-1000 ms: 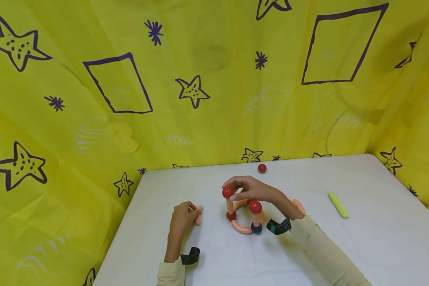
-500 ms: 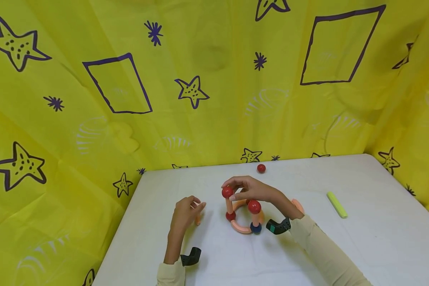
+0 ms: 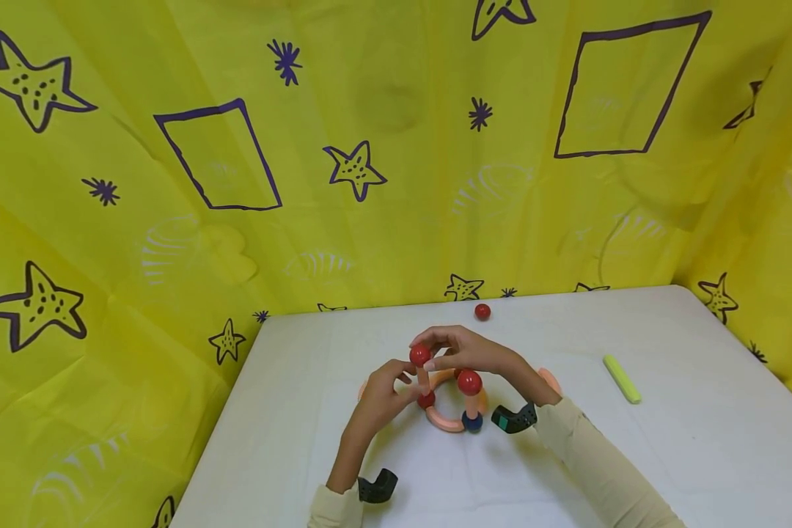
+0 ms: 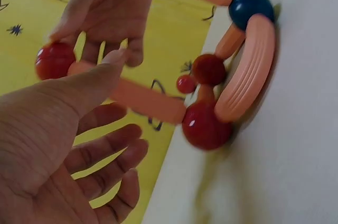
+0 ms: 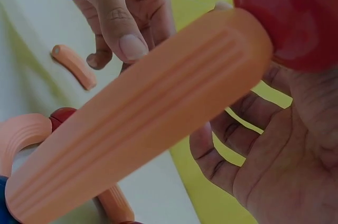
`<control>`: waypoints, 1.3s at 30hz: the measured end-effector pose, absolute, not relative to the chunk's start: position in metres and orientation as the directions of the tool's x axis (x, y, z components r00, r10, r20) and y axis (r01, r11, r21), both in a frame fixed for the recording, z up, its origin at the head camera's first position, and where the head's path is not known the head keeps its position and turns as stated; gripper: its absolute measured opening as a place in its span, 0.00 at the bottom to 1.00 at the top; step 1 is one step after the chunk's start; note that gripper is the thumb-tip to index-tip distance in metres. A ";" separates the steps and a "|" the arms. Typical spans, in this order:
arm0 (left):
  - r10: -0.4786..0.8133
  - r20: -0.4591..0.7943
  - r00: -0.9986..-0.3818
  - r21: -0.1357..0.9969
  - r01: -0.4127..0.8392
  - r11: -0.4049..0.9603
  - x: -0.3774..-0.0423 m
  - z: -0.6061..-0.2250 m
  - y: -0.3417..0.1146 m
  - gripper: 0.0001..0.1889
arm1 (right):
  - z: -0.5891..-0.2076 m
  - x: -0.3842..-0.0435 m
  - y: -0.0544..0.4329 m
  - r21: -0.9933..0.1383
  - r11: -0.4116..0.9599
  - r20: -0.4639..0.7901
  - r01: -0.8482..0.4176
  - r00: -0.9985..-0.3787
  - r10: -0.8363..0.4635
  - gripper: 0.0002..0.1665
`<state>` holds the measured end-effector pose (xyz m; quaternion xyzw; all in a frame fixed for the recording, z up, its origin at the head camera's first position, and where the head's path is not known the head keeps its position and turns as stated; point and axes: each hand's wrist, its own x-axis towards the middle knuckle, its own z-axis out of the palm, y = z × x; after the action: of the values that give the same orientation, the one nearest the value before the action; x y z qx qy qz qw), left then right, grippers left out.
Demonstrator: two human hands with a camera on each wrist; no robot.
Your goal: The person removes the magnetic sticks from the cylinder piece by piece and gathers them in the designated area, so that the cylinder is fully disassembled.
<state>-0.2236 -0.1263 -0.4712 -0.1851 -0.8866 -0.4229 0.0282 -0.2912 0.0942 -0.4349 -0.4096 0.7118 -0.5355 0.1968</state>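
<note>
A ring of curved peach pieces (image 3: 445, 421) and balls lies on the table, with two upright peach rods on it. The right hand (image 3: 465, 349) pinches the red ball (image 3: 420, 356) that tops the left upright rod (image 4: 148, 101). Beside that rod is the left hand (image 3: 384, 394), its thumb lying across the rod in the left wrist view and its fingers loosely bent and spread. The nearer rod (image 5: 137, 113) rises from a blue ball (image 3: 472, 421) and carries another red ball (image 3: 470, 382).
A short peach piece (image 5: 74, 66) lies left of the ring, partly behind the left hand in the head view. Another peach piece (image 3: 549, 379) shows behind the right forearm. A loose red ball (image 3: 482, 312) sits near the back edge, a yellow-green rod (image 3: 622, 379) at the right.
The left hand has let go of the short peach piece on the left and moved right to the left upright rod. The right hand stays at its red ball.
</note>
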 end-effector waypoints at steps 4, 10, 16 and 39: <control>0.278 0.249 -0.928 0.746 0.366 0.556 -0.221 -0.473 -0.115 0.14 | -0.434 -0.291 0.094 -0.921 0.088 0.161 -0.379 -0.578 -0.800 0.23; 0.235 0.278 -0.931 0.757 0.363 0.543 -0.221 -0.476 -0.108 0.09 | -0.435 -0.293 0.095 -0.924 0.083 0.157 -0.374 -0.569 -0.807 0.24; 0.219 0.347 -0.912 0.742 0.409 0.531 -0.221 -0.478 -0.103 0.08 | -0.432 -0.293 0.097 -0.916 0.089 0.163 -0.392 -0.563 -0.810 0.24; 0.167 0.422 -0.891 0.721 0.441 0.535 -0.222 -0.482 -0.103 0.07 | -0.421 -0.289 0.094 -0.885 0.128 0.167 -0.448 -0.560 -0.811 0.19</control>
<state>-0.2215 -0.1029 -0.4816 -0.1761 -0.8626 -0.4489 0.1529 -0.2890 0.0937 -0.4209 -0.4323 0.7285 -0.4994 0.1817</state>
